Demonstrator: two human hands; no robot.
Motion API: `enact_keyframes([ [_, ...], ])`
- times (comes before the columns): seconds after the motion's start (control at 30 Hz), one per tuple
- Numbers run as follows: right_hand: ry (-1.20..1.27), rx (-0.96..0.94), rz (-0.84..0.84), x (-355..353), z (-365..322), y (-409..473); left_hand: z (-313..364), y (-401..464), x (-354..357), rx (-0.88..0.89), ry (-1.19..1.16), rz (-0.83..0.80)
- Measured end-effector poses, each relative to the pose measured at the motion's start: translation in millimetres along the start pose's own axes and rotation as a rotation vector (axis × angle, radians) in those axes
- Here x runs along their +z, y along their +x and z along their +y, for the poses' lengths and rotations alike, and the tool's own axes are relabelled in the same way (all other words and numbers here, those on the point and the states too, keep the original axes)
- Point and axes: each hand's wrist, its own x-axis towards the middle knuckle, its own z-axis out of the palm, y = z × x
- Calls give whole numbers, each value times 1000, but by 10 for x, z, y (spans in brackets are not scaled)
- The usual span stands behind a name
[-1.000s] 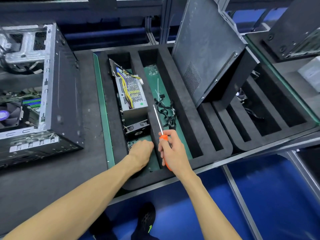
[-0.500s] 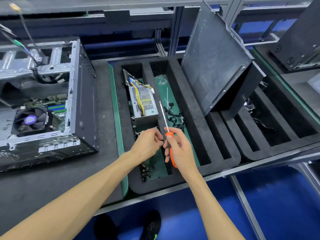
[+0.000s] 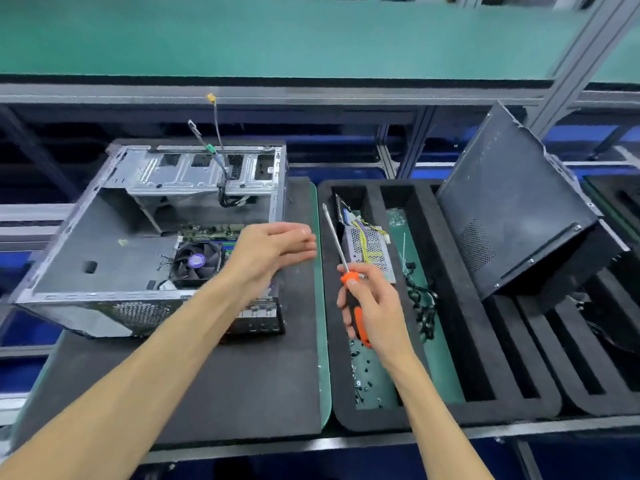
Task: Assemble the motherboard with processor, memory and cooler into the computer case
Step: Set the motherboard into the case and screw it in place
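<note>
The open computer case (image 3: 114, 261) lies on its side on the black mat at the left. Inside it sits the motherboard with its black cooler fan (image 3: 195, 261), and coloured memory slots show just right of the fan. My left hand (image 3: 273, 251) hovers over the case's right end, fingers held together and pointing right; whether anything is pinched in them is hidden. My right hand (image 3: 372, 306) grips an orange-handled screwdriver (image 3: 334, 237) over the foam tray, shaft pointing up and away.
A black foam tray (image 3: 457, 341) at the right holds a power supply (image 3: 369, 247), black cables (image 3: 420, 306) and loose screws (image 3: 363, 379). The case's side panel (image 3: 512, 216) leans in the tray. Front-panel wires (image 3: 216, 147) stick up from the case. A green shelf runs overhead.
My left hand left the tray's screw compartment and swung left over the case. My view turned left and up, bringing the whole case into sight. The screwdriver stays in my right hand.
</note>
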Motion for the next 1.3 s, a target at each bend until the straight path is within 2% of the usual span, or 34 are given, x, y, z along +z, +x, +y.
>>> enact_keyframes([
  [0.17, -66, 16, -109, 533, -136, 141, 371, 78, -682, 6, -256, -62],
  [0.33, -112, 25, -149, 1101, -270, 315, 622, 181, -1238, -9, -385, -93],
  [0.77, -230, 15, -146, 1889, -380, 567, 916, 359, -2132, 22, -188, -195],
  [0.93, -250, 16, -174, 2041, -365, 654, 938, 399, -2289, -9, -266, -129],
  [1.1, -266, 3, -201, 2073, -358, 745, 981, 389, -2371, 32, -144, -112],
  [1.3, -275, -5, -238, 2085, -339, 858, 1014, 406, -2378, 30, -138, -23],
])
